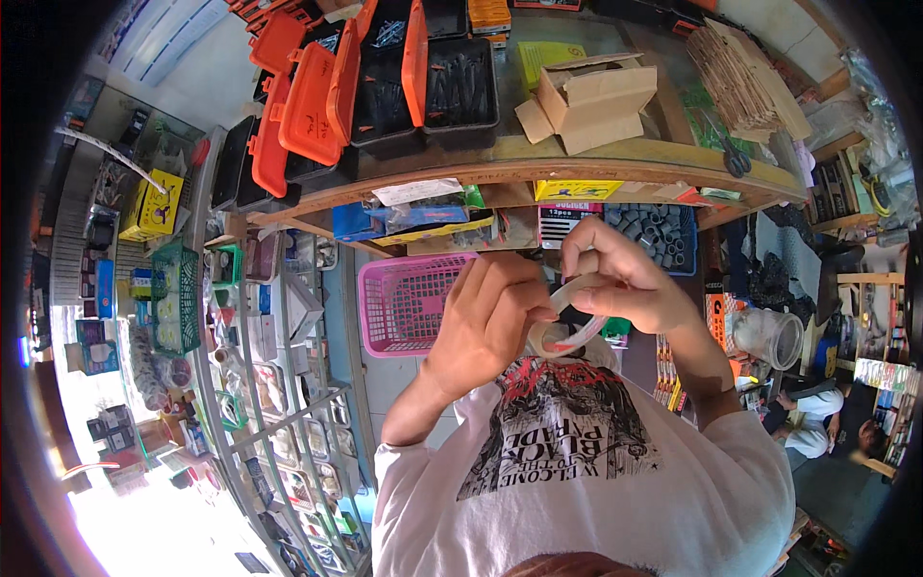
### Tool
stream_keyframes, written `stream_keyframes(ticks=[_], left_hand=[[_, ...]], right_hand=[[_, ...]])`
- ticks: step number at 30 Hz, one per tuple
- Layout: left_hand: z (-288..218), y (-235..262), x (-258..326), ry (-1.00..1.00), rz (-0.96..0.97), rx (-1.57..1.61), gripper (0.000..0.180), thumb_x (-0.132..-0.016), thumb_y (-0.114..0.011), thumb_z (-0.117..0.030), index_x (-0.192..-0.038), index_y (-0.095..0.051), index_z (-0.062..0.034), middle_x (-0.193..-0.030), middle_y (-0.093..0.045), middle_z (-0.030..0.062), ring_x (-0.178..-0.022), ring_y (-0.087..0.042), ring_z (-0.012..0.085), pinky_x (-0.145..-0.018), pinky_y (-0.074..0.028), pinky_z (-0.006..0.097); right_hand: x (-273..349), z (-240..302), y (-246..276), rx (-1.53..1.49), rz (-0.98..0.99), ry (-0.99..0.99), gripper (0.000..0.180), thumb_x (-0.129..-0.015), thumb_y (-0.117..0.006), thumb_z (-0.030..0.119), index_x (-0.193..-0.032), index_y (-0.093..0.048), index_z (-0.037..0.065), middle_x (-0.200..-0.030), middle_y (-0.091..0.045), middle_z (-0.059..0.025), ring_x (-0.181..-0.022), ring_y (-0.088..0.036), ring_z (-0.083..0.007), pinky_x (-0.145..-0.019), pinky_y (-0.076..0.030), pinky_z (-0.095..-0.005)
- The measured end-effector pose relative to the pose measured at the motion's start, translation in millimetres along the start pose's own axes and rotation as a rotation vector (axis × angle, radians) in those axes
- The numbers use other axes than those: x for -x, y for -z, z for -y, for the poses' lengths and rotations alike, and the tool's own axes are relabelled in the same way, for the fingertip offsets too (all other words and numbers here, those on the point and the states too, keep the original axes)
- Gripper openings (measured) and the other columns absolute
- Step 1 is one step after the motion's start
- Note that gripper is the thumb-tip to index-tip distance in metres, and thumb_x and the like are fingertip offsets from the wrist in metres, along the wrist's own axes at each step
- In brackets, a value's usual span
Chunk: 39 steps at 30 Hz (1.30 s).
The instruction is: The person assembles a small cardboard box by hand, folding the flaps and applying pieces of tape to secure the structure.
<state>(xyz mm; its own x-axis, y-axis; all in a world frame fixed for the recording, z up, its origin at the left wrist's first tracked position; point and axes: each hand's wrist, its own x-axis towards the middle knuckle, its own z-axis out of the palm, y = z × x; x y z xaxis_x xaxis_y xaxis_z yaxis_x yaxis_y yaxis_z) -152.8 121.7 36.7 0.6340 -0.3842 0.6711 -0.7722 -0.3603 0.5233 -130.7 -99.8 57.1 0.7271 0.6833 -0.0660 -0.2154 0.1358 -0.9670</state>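
A roll of clear tape (pixel 580 338) is held up in front of my chest, between both hands. My left hand (pixel 488 310) is closed, its fingers curled and their tips pressed at the roll's left edge. With thumb and fingers, my right hand (pixel 630 277) pinches the upper right side of the roll. A small red patch shows on the inner side of the ring. Whether a loose tape end is lifted between the fingertips is too small to tell. Behind my left hand stands a pink plastic basket (pixel 377 306).
A glass-topped wooden counter (pixel 538 154) spans the far side. It bears black boxes with orange lids (pixel 315 106), an opened cardboard box (pixel 598 101), flattened cardboard (pixel 740 82) and scissors (pixel 735 159). Grey pipe fittings (pixel 663 236) fill a bin below. A metal-framed shelf (pixel 260 385) stands left.
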Motion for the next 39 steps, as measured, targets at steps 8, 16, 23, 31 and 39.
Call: stream_keyframes(ticks=[8,16,23,31,39], left_hand=[[1,-22,49,0.426,0.149,0.687,0.008,-0.107,-0.048,-0.009,-0.102,-0.044,-0.0041,-0.11,-0.062,0.0196,-0.099,-0.061,0.025,-0.085,-0.05,0.037],[-1,-25,74,0.55,0.358,0.853,0.017,-0.102,-0.061,-0.014,-0.102,-0.048,-0.0029,-0.112,-0.066,0.0158,-0.105,-0.066,0.0248,-0.087,-0.053,0.037],[-17,-16,52,0.496,0.287,0.518,0.021,-0.088,-0.069,0.01,-0.105,-0.058,0.0029,-0.1,-0.072,0.0145,-0.09,-0.074,0.0236,-0.078,-0.06,0.035],[-25,-23,58,0.373,0.233,0.392,0.018,-0.093,-0.061,0.011,-0.101,-0.047,0.0037,-0.1,-0.071,0.0193,-0.089,-0.076,0.0272,-0.071,-0.062,0.032],[-25,-8,28,0.513,0.429,0.452,0.019,-0.097,-0.065,-0.005,-0.103,-0.049,0.0021,-0.086,-0.069,0.0155,-0.079,-0.075,0.0258,-0.064,-0.058,0.034]], right_hand=[[34,-104,-10,-0.679,0.044,-0.085,0.027,-0.105,-0.055,0.024,-0.123,-0.044,0.006,-0.071,-0.037,0.0054,-0.058,-0.037,-0.0069,-0.061,-0.036,-0.0267],[53,-127,-15,-0.666,0.22,-0.253,0.044,-0.103,-0.055,0.046,-0.124,-0.043,0.009,-0.072,-0.036,0.0051,-0.06,-0.033,-0.008,-0.062,-0.032,-0.0266],[55,-135,-13,-0.449,0.214,-0.184,0.046,-0.108,-0.044,0.04,-0.139,-0.039,0.007,-0.089,-0.048,0.0006,-0.067,-0.044,-0.011,-0.063,-0.039,-0.027],[68,-165,-8,-0.307,0.179,-0.145,0.053,-0.109,-0.045,0.036,-0.15,-0.033,0.005,-0.107,-0.05,0.0005,-0.09,-0.049,-0.0081,-0.085,-0.046,-0.0276],[66,-95,39,0.513,0.02,-0.135,0.033,-0.104,-0.059,0.021,-0.134,-0.056,0.007,-0.114,-0.061,-0.007,-0.108,-0.061,-0.0138,-0.09,-0.051,-0.0301]])
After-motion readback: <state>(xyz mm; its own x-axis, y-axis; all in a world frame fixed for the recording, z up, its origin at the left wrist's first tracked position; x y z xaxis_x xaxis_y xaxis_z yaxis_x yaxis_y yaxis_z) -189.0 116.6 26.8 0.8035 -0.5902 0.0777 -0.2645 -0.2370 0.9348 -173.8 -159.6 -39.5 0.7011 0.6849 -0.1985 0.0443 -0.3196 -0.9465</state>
